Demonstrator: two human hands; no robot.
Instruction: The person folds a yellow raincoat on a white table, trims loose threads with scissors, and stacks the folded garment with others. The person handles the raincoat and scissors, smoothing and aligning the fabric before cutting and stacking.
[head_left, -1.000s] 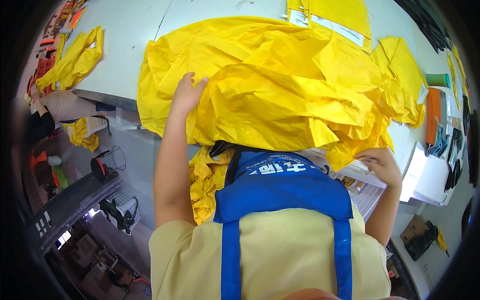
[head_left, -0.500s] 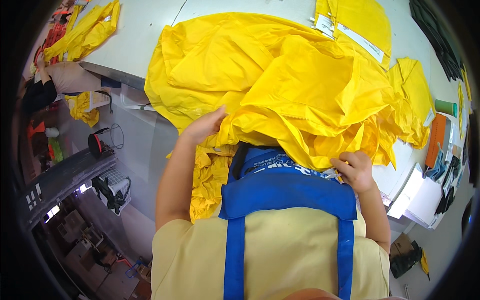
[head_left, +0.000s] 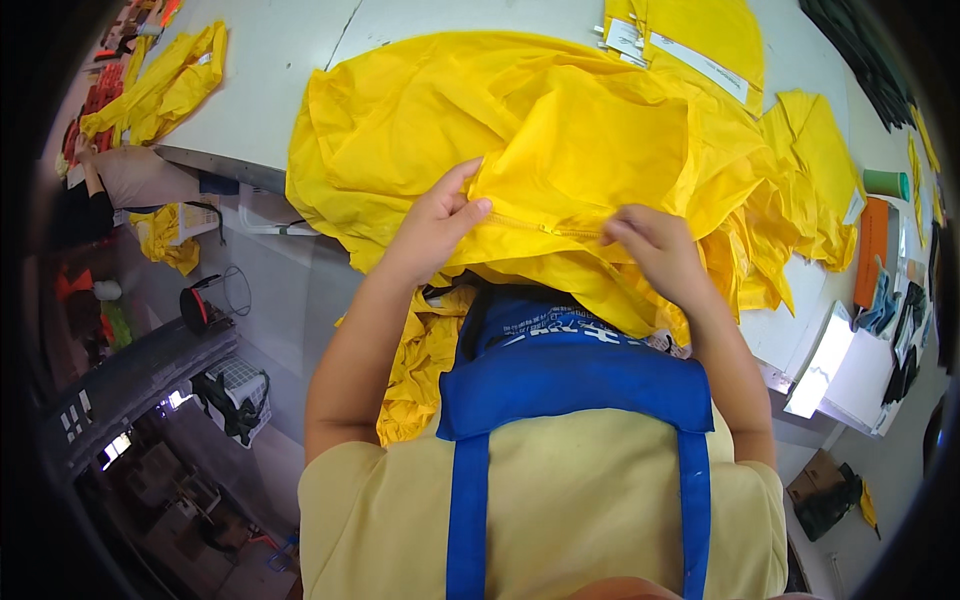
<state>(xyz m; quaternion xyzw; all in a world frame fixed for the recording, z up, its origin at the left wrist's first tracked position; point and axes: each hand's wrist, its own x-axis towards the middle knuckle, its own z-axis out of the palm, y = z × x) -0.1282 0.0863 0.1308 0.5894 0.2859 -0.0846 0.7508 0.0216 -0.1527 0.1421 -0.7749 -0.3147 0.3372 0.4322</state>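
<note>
A large yellow garment of thin crinkled fabric lies spread and rumpled over the table in front of me, its near edge hanging toward my blue apron. A yellow zipper runs across its near part. At the zipper's left end, my left hand grips the fabric between thumb and fingers. My right hand is closed at the zipper's right part, fingertips pinched on it; whether they hold a slider is hidden. More bunched yellow fabric hangs below my left forearm.
Folded yellow garments with white labels lie at the far right of the white table. A green roll and an orange box-like item are at the right. Another person works at the far left. A white basket stands lower left.
Both hands have moved up onto the garment, the right one also leftward from the hem to the zipper. The zipper section now lies straighter between them.
</note>
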